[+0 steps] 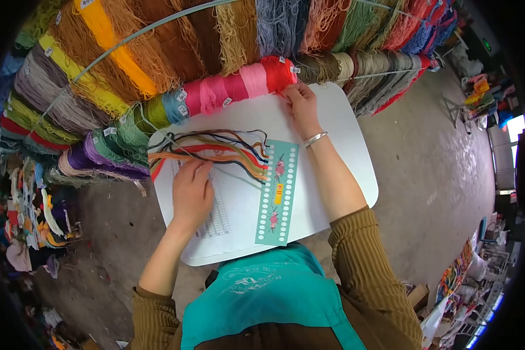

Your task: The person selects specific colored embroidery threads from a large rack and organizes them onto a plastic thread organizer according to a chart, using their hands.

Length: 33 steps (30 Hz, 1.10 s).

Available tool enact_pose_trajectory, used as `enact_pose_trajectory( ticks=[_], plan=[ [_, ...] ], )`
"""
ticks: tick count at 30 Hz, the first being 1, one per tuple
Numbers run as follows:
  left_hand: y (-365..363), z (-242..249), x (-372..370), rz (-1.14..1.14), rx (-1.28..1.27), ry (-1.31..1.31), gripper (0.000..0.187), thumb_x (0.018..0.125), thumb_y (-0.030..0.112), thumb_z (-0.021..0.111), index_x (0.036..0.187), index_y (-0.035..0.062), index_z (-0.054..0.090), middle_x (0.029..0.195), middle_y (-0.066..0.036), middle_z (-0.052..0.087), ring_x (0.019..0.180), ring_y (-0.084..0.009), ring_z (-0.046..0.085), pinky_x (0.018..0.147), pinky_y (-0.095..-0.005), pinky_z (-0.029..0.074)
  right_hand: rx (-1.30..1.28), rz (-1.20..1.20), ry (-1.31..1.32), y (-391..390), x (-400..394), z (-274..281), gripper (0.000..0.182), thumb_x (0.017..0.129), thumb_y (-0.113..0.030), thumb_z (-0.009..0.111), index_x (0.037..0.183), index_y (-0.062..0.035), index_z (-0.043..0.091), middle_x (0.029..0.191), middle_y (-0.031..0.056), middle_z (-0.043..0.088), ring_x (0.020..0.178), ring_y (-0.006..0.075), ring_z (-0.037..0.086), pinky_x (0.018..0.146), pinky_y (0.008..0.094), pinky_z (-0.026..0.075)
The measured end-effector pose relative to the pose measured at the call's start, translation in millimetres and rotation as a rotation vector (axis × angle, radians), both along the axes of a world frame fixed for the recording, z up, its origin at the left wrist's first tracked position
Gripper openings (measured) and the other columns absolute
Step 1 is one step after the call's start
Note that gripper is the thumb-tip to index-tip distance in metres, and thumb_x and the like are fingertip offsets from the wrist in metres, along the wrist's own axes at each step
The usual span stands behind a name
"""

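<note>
My right hand (pixel 302 109), with a bracelet on the wrist, reaches to the far edge of the white table. Its fingers pinch at the red thread hank (pixel 279 73) hanging on the rack. My left hand (pixel 193 189) rests on a printed chart sheet (pixel 220 216), palm down with fingers loosely bent, beside a bunch of coloured threads (pixel 227 153). Those threads run to a green floss card (pixel 277 224) with holes down both long sides. Several strands end at the card's left row of holes. The white table (pixel 332 169) lies under all of it.
Pink hanks (pixel 216 93) hang beside the red one. Rows of brown and yellow hanks (pixel 140 52) rise behind, many with small number tags. Grey and beige hanks (pixel 373 73) hang to the right. Concrete floor (pixel 420 157) surrounds the table. A teal apron (pixel 262 297) is worn at the near side.
</note>
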<state>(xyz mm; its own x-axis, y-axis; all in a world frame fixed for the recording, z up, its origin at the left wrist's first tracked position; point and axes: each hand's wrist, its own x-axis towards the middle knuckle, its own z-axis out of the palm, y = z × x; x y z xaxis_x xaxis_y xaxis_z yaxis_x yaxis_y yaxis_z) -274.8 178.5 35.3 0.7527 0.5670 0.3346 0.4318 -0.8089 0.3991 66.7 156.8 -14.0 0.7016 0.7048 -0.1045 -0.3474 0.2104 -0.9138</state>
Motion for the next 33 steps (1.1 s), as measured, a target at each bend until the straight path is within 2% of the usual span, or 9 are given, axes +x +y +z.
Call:
enact_pose_trajectory(
  ticks=[11,16,23,26,27,29,30,32,33],
  plan=[
    [90,-3,233,-0.19,0.293,-0.041,0.073,0.08,0.02,0.076,0.144,0.0061,0.044,0.143,-0.016,0.049,0.131,-0.0333,0.047,0.107,-0.046,0.038,-0.325,0.013,-0.73,-93,-34,30,0.019,0.094,-0.017,0.062,0.099,-0.0016,0.071,0.076,0.0046,0.068,0.066,0.0121,0.058,0.061,0.029,0.048],
    [93,-19,258,-0.005,0.368,0.075,0.083,0.074,0.037,0.082,0.143,0.0117,0.045,0.137,-0.007,0.053,0.127,-0.0256,0.049,0.105,-0.0475,0.037,-0.55,0.105,-0.205,-252,-37,80,0.011,0.091,-0.014,0.067,0.086,-0.0048,0.067,0.057,-0.0066,0.045,0.046,0.0021,0.038,0.04,0.0218,0.026],
    [92,-20,260,0.003,0.398,0.121,0.082,0.077,0.041,0.078,0.145,0.0117,0.043,0.14,-0.007,0.05,0.127,-0.0259,0.049,0.108,-0.0478,0.034,-0.118,-0.969,0.453,-637,26,-17,0.011,0.096,-0.016,0.061,0.086,-0.0144,0.056,0.057,-0.009,0.033,0.041,0.0038,0.023,0.035,0.0234,0.016],
    [98,-25,259,-0.043,0.386,0.049,0.079,0.074,0.03,0.078,0.142,0.0099,0.046,0.137,-0.009,0.052,0.127,-0.0284,0.049,0.107,-0.0495,0.033,-0.46,-1.592,0.266,-778,34,-46,0.018,0.097,-0.019,0.053,0.101,-0.0062,0.065,0.058,0.0011,0.048,0.052,0.0135,0.053,0.04,0.027,0.04],
    [101,-24,258,-0.039,0.386,0.049,0.079,0.074,0.03,0.078,0.142,0.0099,0.046,0.137,-0.009,0.052,0.127,-0.0284,0.049,0.107,-0.0495,0.033,-0.46,-1.588,0.265,-778,37,-44,0.018,0.097,-0.019,0.053,0.101,-0.0062,0.065,0.058,0.0011,0.048,0.052,0.0135,0.053,0.04,0.027,0.04],
    [107,-24,256,-0.134,0.232,0.015,0.075,0.076,0.027,0.073,0.143,0.0093,0.045,0.141,-0.012,0.05,0.132,-0.0316,0.046,0.11,-0.0519,0.03,-1.218,-1.066,-0.355,-765,32,-42,0.024,0.094,-0.017,0.055,0.102,0.0009,0.07,0.08,0.0134,0.068,0.056,0.0234,0.057,0.052,0.0311,0.046],
    [105,-25,254,-0.116,0.204,-0.016,0.068,0.078,0.023,0.071,0.14,0.0085,0.049,0.14,-0.015,0.052,0.131,-0.034,0.047,0.109,-0.0497,0.034,-1.693,-0.669,-0.713,-714,30,-17,0.021,0.089,-0.015,0.06,0.096,0.0013,0.071,0.095,0.0163,0.07,0.085,0.0351,0.065,0.075,0.0408,0.052],
    [88,-21,243,-0.176,0.133,-0.121,0.062,0.08,0.019,0.069,0.138,0.0075,0.051,0.137,-0.016,0.053,0.129,-0.0352,0.049,0.108,-0.0474,0.036,-2.022,-0.35,-1.009,-580,18,38,0.018,0.081,-0.013,0.065,0.092,-0.0018,0.073,0.112,0.0164,0.068,0.114,0.0381,0.059,0.092,0.0443,0.049],
    [78,-17,232,-0.232,0.069,-0.226,0.057,0.081,0.015,0.067,0.136,0.0064,0.053,0.134,-0.018,0.055,0.126,-0.0365,0.05,0.108,-0.0451,0.039,-1.856,-0.362,-1.298,-549,18,42,0.016,0.078,-0.012,0.067,0.089,-0.0024,0.072,0.116,0.0155,0.067,0.119,0.0381,0.056,0.094,0.0451,0.048]
  ],
)
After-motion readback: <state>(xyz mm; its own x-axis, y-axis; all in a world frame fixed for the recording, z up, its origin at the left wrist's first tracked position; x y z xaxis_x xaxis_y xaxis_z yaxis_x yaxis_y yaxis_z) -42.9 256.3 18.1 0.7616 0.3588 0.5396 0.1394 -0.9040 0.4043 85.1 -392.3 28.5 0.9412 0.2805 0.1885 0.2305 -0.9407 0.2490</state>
